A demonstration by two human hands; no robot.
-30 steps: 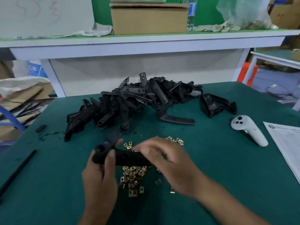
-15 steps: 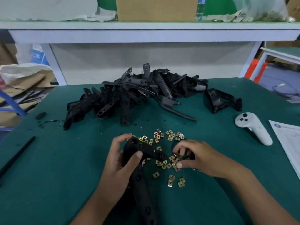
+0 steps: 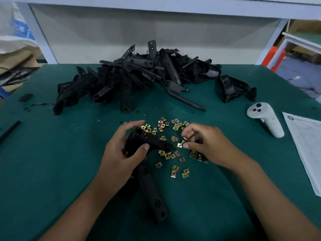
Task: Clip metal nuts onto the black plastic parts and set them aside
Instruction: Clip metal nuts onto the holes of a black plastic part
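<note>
left hand [image 3: 121,153] grips a black plastic part [image 3: 147,173] over the green tabletop [image 3: 43,162]; right hand [image 3: 206,145] pinches a metal clip nut [image 3: 185,139] above the scattered nuts [image 3: 172,153].

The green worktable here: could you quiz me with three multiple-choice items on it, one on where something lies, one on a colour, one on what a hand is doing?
1. Where does the white controller lie?
A. On the green table, to the right of the metal nuts
B. On top of the heap of black plastic parts
C. In the left hand

2. What colour are the loose metal nuts?
A. Blue
B. Brassy gold
C. White

3. What is the left hand doing?
A. Lying flat on the paper sheet
B. Hanging idle off the table
C. Gripping a long black plastic part

Answers:
1 A: the controller rests on the mat between the nuts and the paper sheet.
2 B: the nuts show a yellow metallic shine against the green.
3 C: fingers and thumb curl round the part's upper end, while the right hand pinches a nut.
</note>
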